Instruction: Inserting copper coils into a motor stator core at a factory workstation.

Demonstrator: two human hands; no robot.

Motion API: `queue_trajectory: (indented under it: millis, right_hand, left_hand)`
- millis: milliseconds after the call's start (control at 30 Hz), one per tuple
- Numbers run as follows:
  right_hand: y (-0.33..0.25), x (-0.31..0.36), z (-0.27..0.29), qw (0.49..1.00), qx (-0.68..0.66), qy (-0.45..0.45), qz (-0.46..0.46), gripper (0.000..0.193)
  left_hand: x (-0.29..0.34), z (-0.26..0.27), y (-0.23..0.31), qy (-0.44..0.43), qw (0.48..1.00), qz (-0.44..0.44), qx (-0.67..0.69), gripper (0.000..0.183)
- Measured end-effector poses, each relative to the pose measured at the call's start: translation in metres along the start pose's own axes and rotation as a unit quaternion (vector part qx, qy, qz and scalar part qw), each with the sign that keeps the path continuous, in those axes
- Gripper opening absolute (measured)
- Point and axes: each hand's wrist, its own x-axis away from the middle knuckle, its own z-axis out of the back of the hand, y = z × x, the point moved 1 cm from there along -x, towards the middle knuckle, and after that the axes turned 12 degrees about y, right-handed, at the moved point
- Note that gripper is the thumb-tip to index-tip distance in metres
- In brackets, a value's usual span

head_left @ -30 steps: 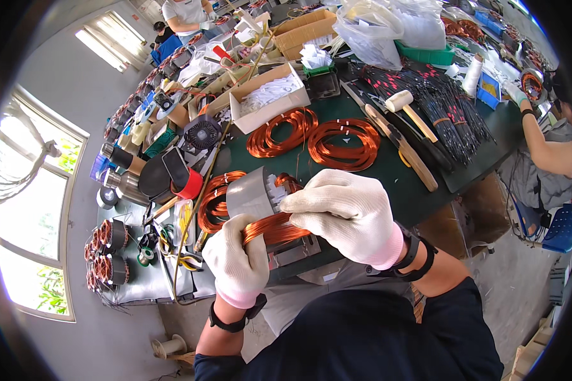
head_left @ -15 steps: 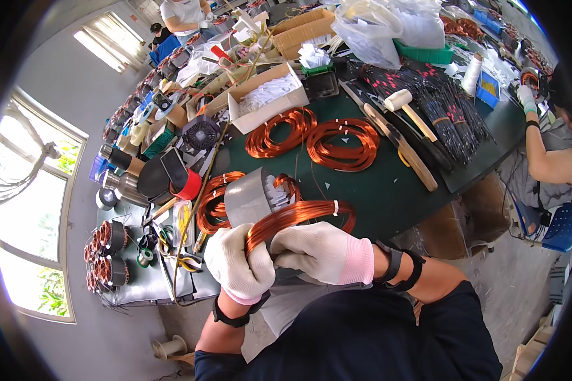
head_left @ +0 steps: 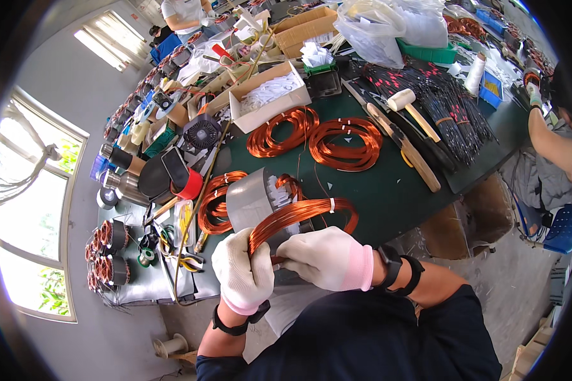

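My left hand [head_left: 243,270], in a white knit glove, is closed around the near end of a copper wire coil [head_left: 299,214]. The bundle arches away to the right, with a white tie on its top. My right hand [head_left: 327,257], gloved with a pink cuff, pinches beside the left one; a short copper-brown bit shows at its fingertips, too small to name. Just beyond the hands, a grey stator core [head_left: 246,200] lies on its side with white slot liners [head_left: 278,192] along its opening. The held coil passes in front of it and partly hides it.
Two wire coils [head_left: 344,145] lie on the green tabletop [head_left: 388,206] beyond the core, and more coils [head_left: 215,206] sit left of it. A mallet [head_left: 419,117], wooden stick [head_left: 403,149] and black sleeved leads [head_left: 451,105] lie right. A box of white pieces [head_left: 270,95] stands behind. A co-worker's arm [head_left: 543,136] is far right.
My right hand has drawn slightly down and away from the coil, uncovering a copper-brown bit at its fingertips. My left hand keeps its hold on the coil. The co-worker's hand has moved slightly.
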Motion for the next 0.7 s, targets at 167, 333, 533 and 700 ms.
queue_trajectory:
  millis: [167,333,533,700]
  right_hand:
    - [0.000,0.011,0.002,0.992,0.091,0.037,0.083,0.034]
    - [-0.003,-0.012,0.019,0.992,-0.022,0.125,-0.022,0.110]
    - [0.009,-0.003,0.014,0.991,-0.066,0.071,-0.094,0.098]
    - [0.040,0.004,0.014,0.959,-0.062,0.276,0.019,0.094]
  left_hand:
    - [0.005,0.003,0.004,-0.015,0.995,0.092,0.034,0.016]
    - [-0.001,0.002,0.012,-0.017,0.962,0.261,0.081,0.009]
    - [0.020,0.008,-0.021,-0.040,0.996,0.072,0.017,0.012]
    - [0.042,0.020,-0.052,0.086,0.944,0.279,0.156,0.017]
